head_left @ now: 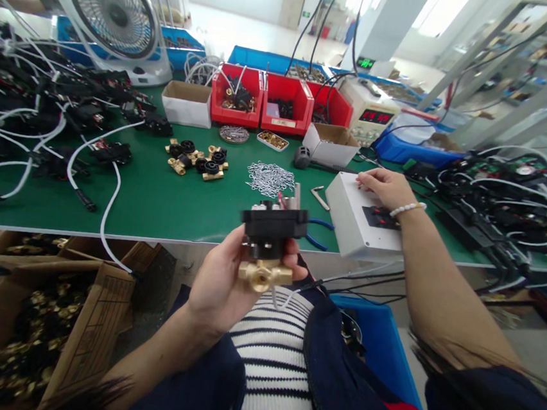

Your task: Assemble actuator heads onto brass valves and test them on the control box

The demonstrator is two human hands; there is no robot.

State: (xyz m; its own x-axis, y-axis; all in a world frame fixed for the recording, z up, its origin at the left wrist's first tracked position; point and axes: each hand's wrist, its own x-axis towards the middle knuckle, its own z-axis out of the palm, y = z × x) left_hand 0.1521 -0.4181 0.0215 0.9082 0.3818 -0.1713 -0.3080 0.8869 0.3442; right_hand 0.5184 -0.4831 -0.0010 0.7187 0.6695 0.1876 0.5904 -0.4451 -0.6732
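Observation:
My left hand (221,277) is wrapped round a brass valve with a black housing (271,230) on top, held upright just in front of the table edge. Its brass body (263,275) points its ports sideways and towards me, and a white cable hangs below. My right hand (388,189) rests on a white control box (349,219), fingertips pinched together at its far left corner; what they grip is too small to name. Black switches with red lights (379,216) show on the box beside the wrist. Blue-handled pliers (319,234) and a hex key (320,198) lie between the hands.
Metal clips (270,179) are heaped on the green table (181,209), near several brass valve bodies (198,159). Red bins (237,101), a power supply (374,115) and a fan (117,19) stand behind. Cabled black units (93,110) crowd the left. A carton (92,329) sits below.

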